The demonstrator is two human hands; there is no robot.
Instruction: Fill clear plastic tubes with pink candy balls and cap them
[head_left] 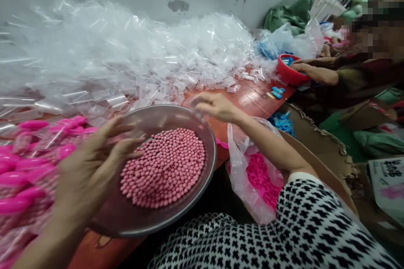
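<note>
My left hand (91, 164) is over the left side of a metal basin (212, 164), fingers bent and thumb spaced from them. Motion smears its fingertips, and I cannot tell whether something clear is between them. Round pink beads (164, 168) are heaped in the basin. At the basin's far right rim is my right hand (216, 105), its fingers bent together and blurred; a faint clear shape shows by the fingertips. Clear plastic tubes (154, 90) lie just beyond. Left of the basin are bead-filled tubes with bright pink caps (28, 178), partly behind my left hand.
A large pile of clear tubes (94, 42) runs along the wall. A plastic bag (235, 164) of pink pieces (263, 180) sits right of the basin. Farther right, another person's hands (303, 67) are at a red tub (288, 76); blue pieces (277, 92) lie nearby.
</note>
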